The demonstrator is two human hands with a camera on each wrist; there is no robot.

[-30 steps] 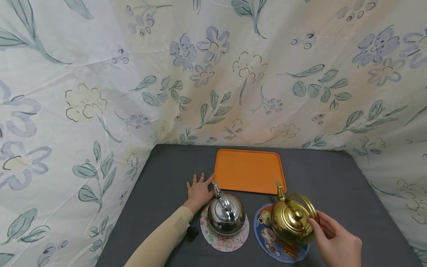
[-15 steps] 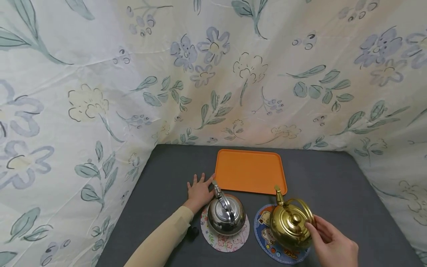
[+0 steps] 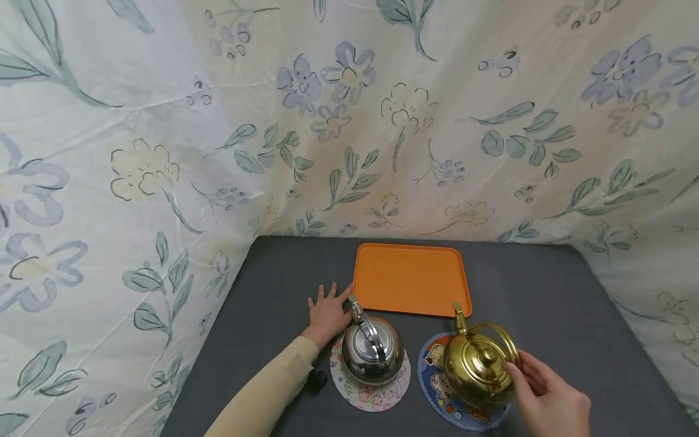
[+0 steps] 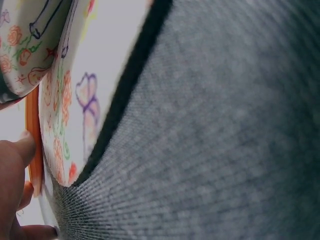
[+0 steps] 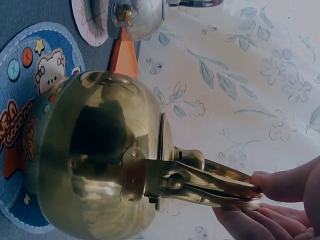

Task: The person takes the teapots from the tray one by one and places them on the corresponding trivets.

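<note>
My right hand (image 3: 551, 388) pinches the arched handle (image 5: 215, 192) of a gold kettle (image 3: 477, 370), thumb on one side and fingers on the other. The kettle is over a round blue cartoon mat (image 3: 437, 400), its spout pointing toward the orange tray (image 3: 412, 276); whether its base touches the mat I cannot tell. With fingers spread, my left hand (image 3: 326, 317) rests on the dark table, one fingertip at the tray's left edge. Beside that hand, a silver kettle (image 3: 373, 358) stands on a round floral mat (image 3: 363, 396). In the left wrist view only part of the left hand (image 4: 12, 185) shows.
Dark grey cloth covers the table (image 3: 284, 267). A floral curtain (image 3: 349, 121) hangs behind it and along both sides. A small black object (image 3: 317, 381) lies by the left forearm, left of the floral mat.
The gold kettle and my right hand shifted slightly left, then slightly back right. My left hand, the silver kettle and the tray stay in place.
</note>
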